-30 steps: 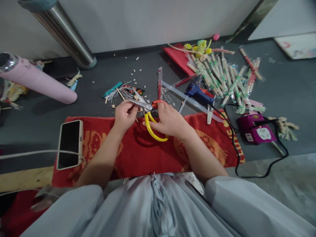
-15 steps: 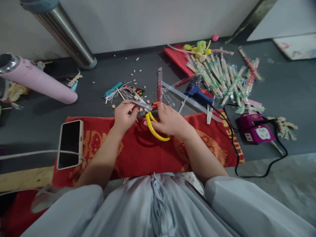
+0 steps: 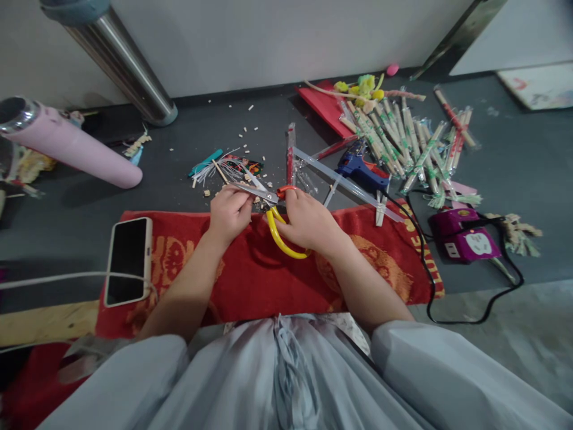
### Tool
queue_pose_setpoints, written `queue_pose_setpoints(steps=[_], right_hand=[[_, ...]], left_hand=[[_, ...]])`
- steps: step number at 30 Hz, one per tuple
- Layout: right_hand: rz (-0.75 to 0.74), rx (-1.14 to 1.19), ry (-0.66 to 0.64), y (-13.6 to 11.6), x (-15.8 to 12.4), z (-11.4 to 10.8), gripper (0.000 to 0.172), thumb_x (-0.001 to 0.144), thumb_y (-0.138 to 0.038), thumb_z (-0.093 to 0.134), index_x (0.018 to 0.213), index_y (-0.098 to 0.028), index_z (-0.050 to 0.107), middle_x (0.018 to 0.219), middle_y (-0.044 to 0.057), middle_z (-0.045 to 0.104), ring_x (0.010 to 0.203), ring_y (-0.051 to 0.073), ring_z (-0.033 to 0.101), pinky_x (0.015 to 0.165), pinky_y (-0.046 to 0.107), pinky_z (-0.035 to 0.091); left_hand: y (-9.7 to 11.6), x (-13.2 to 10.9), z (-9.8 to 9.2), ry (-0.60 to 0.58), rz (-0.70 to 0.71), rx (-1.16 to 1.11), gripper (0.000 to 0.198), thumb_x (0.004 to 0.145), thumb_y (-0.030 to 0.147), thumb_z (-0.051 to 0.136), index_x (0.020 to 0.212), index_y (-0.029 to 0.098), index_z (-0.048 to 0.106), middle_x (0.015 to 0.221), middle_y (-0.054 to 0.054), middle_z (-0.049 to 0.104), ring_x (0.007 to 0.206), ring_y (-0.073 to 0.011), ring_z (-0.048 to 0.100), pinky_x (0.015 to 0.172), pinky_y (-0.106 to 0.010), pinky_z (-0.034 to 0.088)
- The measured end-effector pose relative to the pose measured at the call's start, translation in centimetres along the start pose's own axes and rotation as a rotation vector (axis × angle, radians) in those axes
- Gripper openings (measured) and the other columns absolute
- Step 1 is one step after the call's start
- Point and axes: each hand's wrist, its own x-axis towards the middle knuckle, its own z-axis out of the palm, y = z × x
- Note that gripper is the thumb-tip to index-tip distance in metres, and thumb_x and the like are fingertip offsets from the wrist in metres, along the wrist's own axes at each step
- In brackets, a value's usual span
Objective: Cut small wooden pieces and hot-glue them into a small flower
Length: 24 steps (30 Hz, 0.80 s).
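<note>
My right hand is closed round the yellow and orange handles of a pair of scissors. The steel blades point left toward my left hand. That hand is pinched shut on a thin wooden stick held at the blades. Both hands work above the far edge of a red patterned cloth spread over my lap and the dark floor. Small cut wood bits lie scattered just beyond.
A phone with a white cable lies on the cloth's left end. A blue glue gun, clear plastic strips, wrapped chopsticks, a purple power strip with black cord, a pink tube and a steel post surround the spot.
The scissors and both hands shifted slightly; the blades look a bit more closed toward the left hand. Nothing else has moved.
</note>
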Motion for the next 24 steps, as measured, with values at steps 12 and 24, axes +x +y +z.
queue_pose_setpoints(steps=[12, 24], right_hand=[[0.101, -0.049, -0.08, -0.8, 0.0, -0.7, 0.047, 0.089, -0.052, 0.04, 0.104, -0.009, 0.055, 0.104, 0.018, 0.066, 0.093, 0.03, 0.066, 0.074, 0.034, 0.047], [0.133, 0.212, 0.068, 0.4, 0.4, -0.8, 0.043, 0.088, -0.054, 0.041, 0.094, -0.014, 0.055, 0.092, 0.013, 0.067, 0.082, 0.025, 0.062, 0.071, 0.034, 0.043]], left_hand=[[0.2, 0.0, 0.2, 0.038, 0.037, 0.032, 0.027, 0.09, 0.023, 0.046, 0.08, 0.016, 0.07, 0.082, -0.005, 0.072, 0.077, -0.0129, 0.064, 0.071, -0.023, 0.049], [2.0, 0.7, 0.0, 0.039, -0.328, -0.26, 0.034, 0.094, 0.039, 0.041, 0.098, 0.017, 0.066, 0.094, -0.006, 0.07, 0.089, -0.0137, 0.064, 0.081, -0.028, 0.051]])
